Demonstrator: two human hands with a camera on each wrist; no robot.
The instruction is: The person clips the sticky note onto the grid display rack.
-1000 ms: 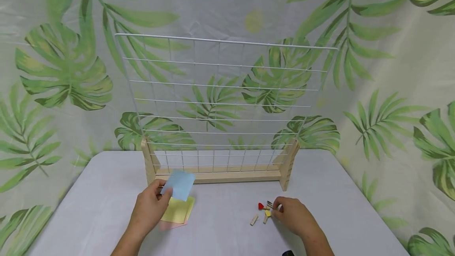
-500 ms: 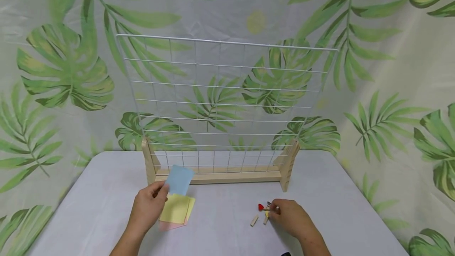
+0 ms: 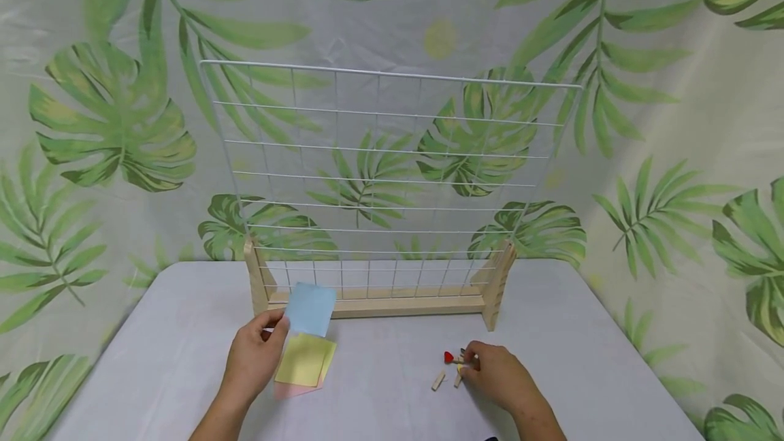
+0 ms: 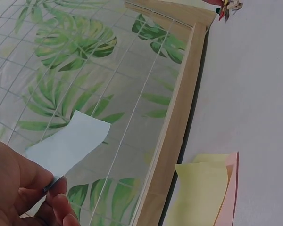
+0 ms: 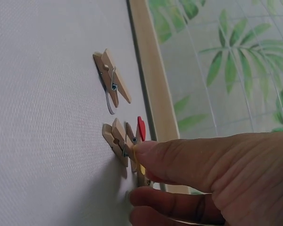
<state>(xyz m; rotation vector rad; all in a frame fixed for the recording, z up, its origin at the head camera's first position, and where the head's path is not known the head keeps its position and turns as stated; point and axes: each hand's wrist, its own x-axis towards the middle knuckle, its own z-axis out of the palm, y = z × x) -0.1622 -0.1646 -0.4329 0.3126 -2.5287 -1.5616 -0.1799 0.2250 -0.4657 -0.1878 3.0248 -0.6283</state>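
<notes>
Before the right half of the wire rack, the right hand partly hides the clothespins; its grip on them cannot be told. Nearer than these, the bottom edge crops a black object beyond recognition. Before the rack's left end, yellow notes cover most of a pink note.

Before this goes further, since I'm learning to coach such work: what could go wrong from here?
The clothespins by the right hand lie bunched together, so taking one may well drag or scatter its neighbours. The blue paper is pinched near one edge by the left hand and bows a little, so it could crease or slip if the grip loosens.
</notes>
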